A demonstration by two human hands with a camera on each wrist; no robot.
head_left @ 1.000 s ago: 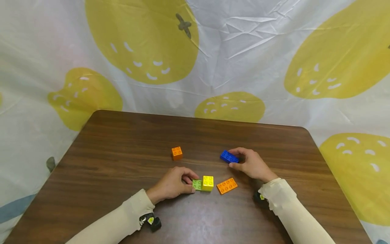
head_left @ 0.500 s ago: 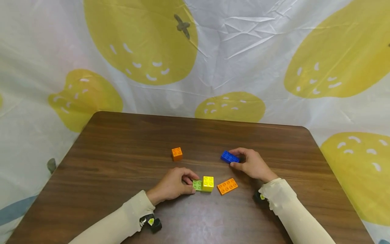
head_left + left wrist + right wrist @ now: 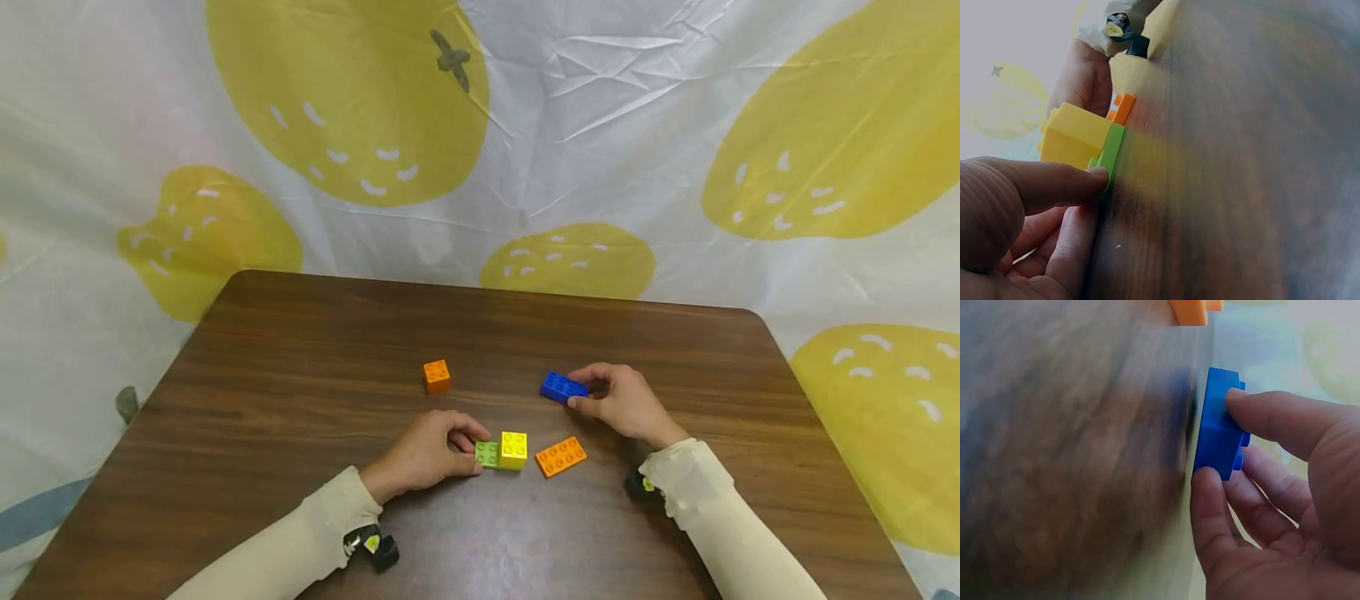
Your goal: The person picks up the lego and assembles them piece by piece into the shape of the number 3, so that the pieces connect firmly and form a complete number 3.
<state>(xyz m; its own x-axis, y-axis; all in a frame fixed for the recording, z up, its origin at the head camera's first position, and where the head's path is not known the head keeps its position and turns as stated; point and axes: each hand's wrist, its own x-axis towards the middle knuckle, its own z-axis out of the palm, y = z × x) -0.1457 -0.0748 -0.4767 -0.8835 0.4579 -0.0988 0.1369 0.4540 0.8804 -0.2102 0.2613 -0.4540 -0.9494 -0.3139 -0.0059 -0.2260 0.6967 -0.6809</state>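
My left hand (image 3: 429,450) pinches the left end of a flat light-green building brick (image 3: 486,454) between thumb and fingers. On that brick's right half sits a taller yellow brick (image 3: 513,450), its studs facing up. Farther back on the right, my right hand (image 3: 621,405) holds a blue eight-stud brick (image 3: 562,387) by its right end. The right wrist view shows the thumb on one side of the blue brick (image 3: 1219,425) and a fingertip at its end. A flat orange eight-stud brick (image 3: 561,457) lies just right of the yellow one.
A square orange brick (image 3: 437,377) stands on the brown wooden table (image 3: 337,333), beyond my left hand. Behind the table's far edge hangs a white cloth (image 3: 525,167) printed with yellow fruit.
The blue brick has turned slightly in my right hand, its left end shifting a little left. My left hand and the other bricks have stayed put.
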